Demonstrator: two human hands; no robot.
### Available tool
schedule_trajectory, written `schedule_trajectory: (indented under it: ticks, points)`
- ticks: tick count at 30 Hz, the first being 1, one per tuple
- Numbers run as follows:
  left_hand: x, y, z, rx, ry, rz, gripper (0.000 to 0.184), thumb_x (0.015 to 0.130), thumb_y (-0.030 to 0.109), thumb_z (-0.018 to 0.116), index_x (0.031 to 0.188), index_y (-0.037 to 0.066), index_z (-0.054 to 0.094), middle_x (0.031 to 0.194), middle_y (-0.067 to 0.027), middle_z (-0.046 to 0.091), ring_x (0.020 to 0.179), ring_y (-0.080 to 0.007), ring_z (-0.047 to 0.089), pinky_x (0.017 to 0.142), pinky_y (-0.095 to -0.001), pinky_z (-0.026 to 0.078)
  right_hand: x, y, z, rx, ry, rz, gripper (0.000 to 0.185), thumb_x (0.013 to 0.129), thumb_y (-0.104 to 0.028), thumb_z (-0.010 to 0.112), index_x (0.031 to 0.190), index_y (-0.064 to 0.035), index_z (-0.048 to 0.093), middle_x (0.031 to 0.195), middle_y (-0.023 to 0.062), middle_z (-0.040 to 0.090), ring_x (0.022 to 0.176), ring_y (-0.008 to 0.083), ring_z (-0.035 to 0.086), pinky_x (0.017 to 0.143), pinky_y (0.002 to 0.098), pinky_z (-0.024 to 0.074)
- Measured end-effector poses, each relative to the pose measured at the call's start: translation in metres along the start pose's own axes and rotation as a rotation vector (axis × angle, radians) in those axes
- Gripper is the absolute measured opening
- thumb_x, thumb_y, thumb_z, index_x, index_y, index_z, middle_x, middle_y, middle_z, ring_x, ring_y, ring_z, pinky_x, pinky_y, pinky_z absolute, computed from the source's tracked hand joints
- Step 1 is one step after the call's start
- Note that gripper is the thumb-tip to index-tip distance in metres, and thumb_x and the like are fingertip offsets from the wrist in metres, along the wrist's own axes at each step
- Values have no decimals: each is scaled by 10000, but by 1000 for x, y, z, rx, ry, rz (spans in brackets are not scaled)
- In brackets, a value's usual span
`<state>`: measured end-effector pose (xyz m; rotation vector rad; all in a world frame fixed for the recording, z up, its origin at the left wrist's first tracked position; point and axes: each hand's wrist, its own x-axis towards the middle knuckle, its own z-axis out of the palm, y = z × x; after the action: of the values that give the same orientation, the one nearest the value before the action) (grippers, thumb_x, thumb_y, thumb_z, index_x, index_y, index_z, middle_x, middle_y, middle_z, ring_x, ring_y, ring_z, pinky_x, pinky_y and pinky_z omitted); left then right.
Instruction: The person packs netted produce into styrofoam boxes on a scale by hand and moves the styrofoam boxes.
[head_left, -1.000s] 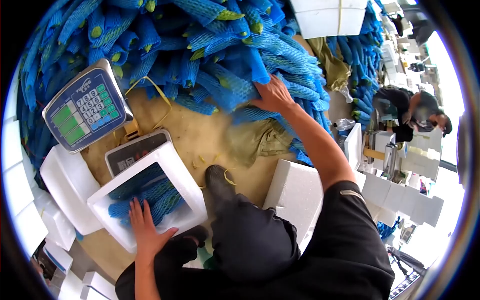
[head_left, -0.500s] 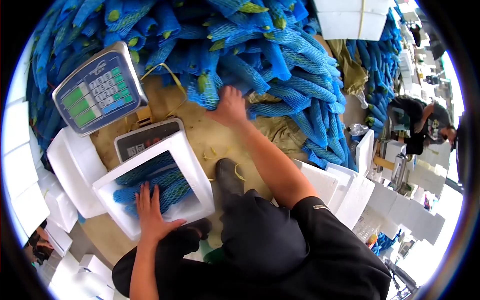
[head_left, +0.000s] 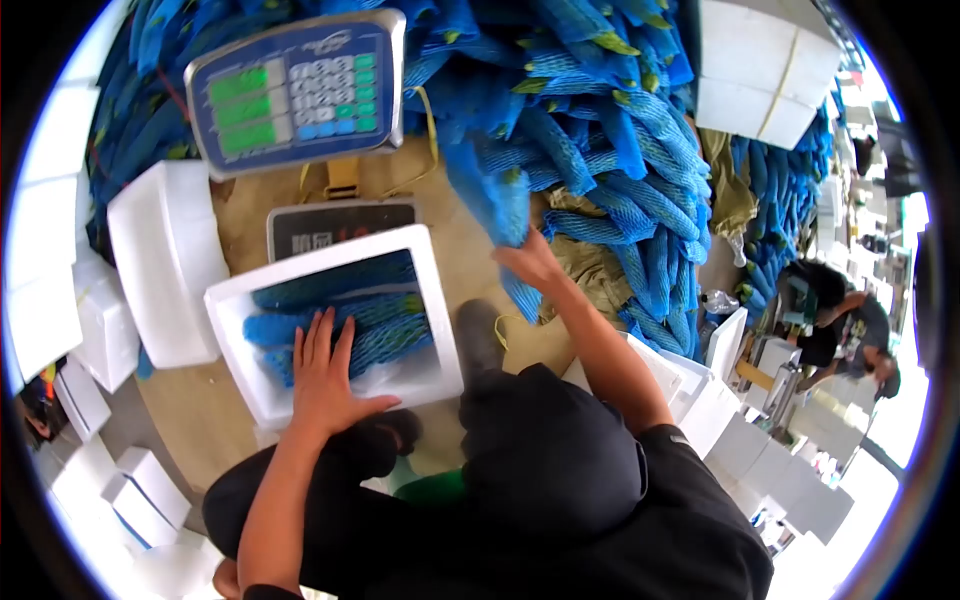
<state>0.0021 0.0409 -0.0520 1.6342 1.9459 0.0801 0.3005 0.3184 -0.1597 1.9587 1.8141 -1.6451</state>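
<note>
My left hand (head_left: pixel 328 385) lies spread, palm down, on blue-netted produce (head_left: pixel 385 330) inside a white foam box (head_left: pixel 448 345). The box stands on the dark platform of a scale, just below its tilted keypad display (head_left: pixel 295 90) with green screens. My right hand (head_left: pixel 530 262) is closed round the lower end of a blue-netted piece (head_left: pixel 505 205), held up beside the big heap of netted produce (head_left: pixel 640 190). Part of that piece is blurred, and the fingers are partly hidden behind it.
A white foam lid or box (head_left: pixel 165 265) leans left of the scale. White boxes (head_left: pixel 765 70) stand at the upper right, and more foam pieces (head_left: pixel 700 400) lie right of my arm. A person (head_left: pixel 850 320) bends over at the far right.
My right hand has moved off the heap, then drawn a netted piece toward the box. My left hand has stayed in the box. The view has shifted, with the scale now nearer the top centre.
</note>
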Motion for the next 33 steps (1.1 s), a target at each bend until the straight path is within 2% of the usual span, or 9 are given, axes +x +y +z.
schedule_trajectory:
  ticks: [3, 7, 11, 18, 20, 23, 27, 32, 33]
  points:
    - [-1, 2, -2, -23, 9, -8, 1284, 655, 742, 874, 1636, 41, 433, 1704, -265, 341, 1611, -437, 276, 1328, -591, 135, -74, -23, -49, 146, -236, 7, 671, 796, -247, 845, 1372, 7, 612, 1078, 119, 706, 978, 210, 672, 881, 373, 567]
    - [-6, 1, 0, -59, 87, 19, 1249, 689, 786, 836, 1613, 32, 463, 1669, -269, 387, 1590, -441, 311, 1322, -596, 150, -139, -138, -59, -82, -375, -339, 721, 764, -224, 867, 1401, 0, 615, 1086, 116, 723, 976, 213, 684, 911, 378, 563]
    - [-10, -2, 5, -63, 151, 57, 1235, 705, 813, 799, 1590, 11, 484, 1662, -283, 396, 1596, -438, 306, 1321, -589, 151, -158, -219, 12, -567, -381, -674, 747, 756, -369, 801, 1405, -35, 641, 1292, 244, 706, 1222, 419, 671, 1035, 481, 547]
    - [-34, 10, -24, -167, 219, -89, 744, 843, 464, 846, 1411, 31, 637, 1396, -171, 638, 1326, -386, 586, 1185, -503, 400, -143, -211, 79, -707, -489, -564, 616, 724, -479, 826, 1133, -25, 753, 1057, 238, 774, 1004, 422, 749, 927, 486, 583]
    - [-31, 0, -30, -240, 379, -90, 631, 902, 288, 819, 1444, 41, 610, 1435, -149, 631, 1386, -372, 560, 1203, -490, 401, -125, -207, 63, -458, -498, -472, 456, 824, -371, 834, 1087, -7, 757, 976, 142, 781, 912, 264, 753, 874, 389, 582]
    - [-6, -29, -23, -16, 550, 141, 685, 914, 283, 803, 1506, 43, 558, 1515, -145, 593, 1487, -357, 486, 1255, -501, 353, -130, -236, 41, -182, -491, -386, 391, 909, -283, 798, 1132, 14, 679, 890, 74, 726, 844, 146, 696, 821, 329, 561]
    - [16, -37, -4, -44, 439, 208, 774, 925, 367, 791, 1565, 43, 502, 1596, -139, 540, 1556, -342, 413, 1307, -531, 261, -144, -267, 43, -370, -415, -490, 645, 875, -423, 838, 1252, 66, 650, 936, 144, 748, 812, 204, 725, 768, 358, 578]
    - [62, -54, -1, 142, 426, 296, 511, 874, 475, 808, 1222, 138, 643, 1126, -77, 637, 1181, -288, 610, 1091, -472, 443, -136, -257, 61, -453, -414, -575, 744, 861, -447, 857, 1327, 89, 636, 1108, 245, 743, 1015, 287, 728, 917, 408, 565]
    - [56, -48, -15, 116, 306, 128, 542, 872, 443, 813, 1301, 153, 652, 1187, -90, 638, 1213, -299, 602, 1070, -457, 454, -139, -254, 58, -460, -403, -546, 763, 862, -450, 858, 1346, 90, 622, 1113, 245, 744, 1007, 289, 729, 912, 408, 566]
